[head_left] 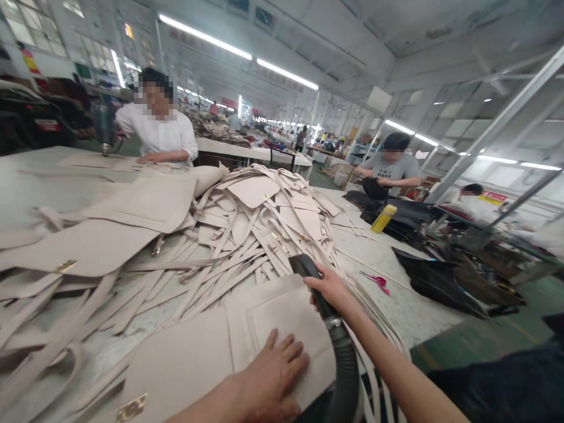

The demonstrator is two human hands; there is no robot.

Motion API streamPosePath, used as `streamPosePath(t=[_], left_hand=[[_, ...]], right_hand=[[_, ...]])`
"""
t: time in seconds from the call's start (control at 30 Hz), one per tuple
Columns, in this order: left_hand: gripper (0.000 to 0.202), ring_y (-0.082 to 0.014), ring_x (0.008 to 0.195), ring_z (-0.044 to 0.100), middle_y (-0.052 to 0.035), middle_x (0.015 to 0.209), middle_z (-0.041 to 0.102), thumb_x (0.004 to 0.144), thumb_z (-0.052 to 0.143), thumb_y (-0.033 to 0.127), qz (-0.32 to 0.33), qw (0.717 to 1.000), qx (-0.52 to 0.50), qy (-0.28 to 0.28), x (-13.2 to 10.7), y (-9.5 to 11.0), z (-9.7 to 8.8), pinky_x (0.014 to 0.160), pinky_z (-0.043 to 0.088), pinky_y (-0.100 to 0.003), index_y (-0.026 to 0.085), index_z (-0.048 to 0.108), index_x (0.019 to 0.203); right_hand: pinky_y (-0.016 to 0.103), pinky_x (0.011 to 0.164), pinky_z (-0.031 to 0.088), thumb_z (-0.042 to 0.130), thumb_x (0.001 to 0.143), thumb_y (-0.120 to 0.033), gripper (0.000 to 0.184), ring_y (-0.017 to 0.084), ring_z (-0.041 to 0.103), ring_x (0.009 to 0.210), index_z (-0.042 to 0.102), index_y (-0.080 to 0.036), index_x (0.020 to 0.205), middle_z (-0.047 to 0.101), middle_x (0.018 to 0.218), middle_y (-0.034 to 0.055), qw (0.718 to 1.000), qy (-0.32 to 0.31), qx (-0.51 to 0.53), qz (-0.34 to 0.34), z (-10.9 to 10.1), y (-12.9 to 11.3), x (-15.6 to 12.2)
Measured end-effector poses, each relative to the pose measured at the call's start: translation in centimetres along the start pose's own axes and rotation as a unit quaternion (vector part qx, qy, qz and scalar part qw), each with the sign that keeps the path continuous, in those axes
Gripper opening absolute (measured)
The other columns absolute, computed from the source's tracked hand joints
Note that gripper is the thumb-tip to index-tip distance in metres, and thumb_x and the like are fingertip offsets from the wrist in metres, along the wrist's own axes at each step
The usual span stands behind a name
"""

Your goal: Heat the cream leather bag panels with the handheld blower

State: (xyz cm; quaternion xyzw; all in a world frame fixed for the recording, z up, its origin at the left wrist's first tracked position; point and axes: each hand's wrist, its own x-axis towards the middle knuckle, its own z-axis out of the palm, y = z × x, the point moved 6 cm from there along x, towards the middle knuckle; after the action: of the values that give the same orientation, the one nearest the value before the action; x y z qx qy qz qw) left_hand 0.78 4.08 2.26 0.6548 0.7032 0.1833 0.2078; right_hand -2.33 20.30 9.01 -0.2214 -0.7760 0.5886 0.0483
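My left hand (273,373) lies flat with fingers spread on a beige leather bag panel (264,320) at the near edge of the table. A gold clasp (130,408) shows on that panel's near left corner. My right hand (330,288) grips the black nozzle (308,273) of a grey ribbed hose (346,364), which runs down past the panel's right side. The nozzle's tip rests at the panel's far edge, against a heap of beige straps and panels (259,229).
Large beige panels (88,244) cover the left of the table. A person in white (158,132) works at the far left, another in grey (392,167) at the right by black bags (409,220) and a yellow bottle (382,219). Pink scissors (376,281) lie to the right.
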Motion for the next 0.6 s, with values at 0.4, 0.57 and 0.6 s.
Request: streamPosePath(t=[0.4,0.57,0.6], left_hand=[[0.051,-0.0347,0.13,0.029,-0.0111,0.14,0.036,0.083,0.047,0.015,0.008,0.997,0.074,-0.013,-5.8,-2.7,1.7,0.104,0.021,-0.065,0.023,0.036,0.132],[0.041,-0.0347,0.128,0.031,-0.011,0.14,0.037,0.09,0.04,0.028,0.0,0.998,0.061,0.007,-6.0,-2.7,2.3,0.102,0.022,-0.067,0.022,0.039,0.13],[0.043,-0.0347,0.128,0.031,-0.0109,0.14,0.037,0.088,0.045,0.032,-0.002,0.998,0.055,0.015,-6.1,-2.5,2.2,0.102,0.021,-0.066,0.022,0.039,0.13]], right_hand=[[0.014,0.034,0.041,0.058,0.064,-0.021,0.056,0.01,0.054,0.037,0.051,-0.026,0.119,0.055,0.059,-0.0043,0.946,-0.306,0.055,0.09,11.3,0.7,-4.0],[0.015,0.033,0.039,0.061,0.063,-0.023,0.041,0.011,0.054,0.036,0.06,-0.024,0.104,0.055,0.055,-0.0035,0.945,-0.314,0.01,0.091,14.9,-1.2,0.4],[0.015,0.032,0.039,0.062,0.062,-0.023,0.039,0.011,0.053,0.035,0.061,-0.023,0.101,0.055,0.054,-0.0033,0.946,-0.312,0.004,0.087,15.6,-1.6,1.1]])
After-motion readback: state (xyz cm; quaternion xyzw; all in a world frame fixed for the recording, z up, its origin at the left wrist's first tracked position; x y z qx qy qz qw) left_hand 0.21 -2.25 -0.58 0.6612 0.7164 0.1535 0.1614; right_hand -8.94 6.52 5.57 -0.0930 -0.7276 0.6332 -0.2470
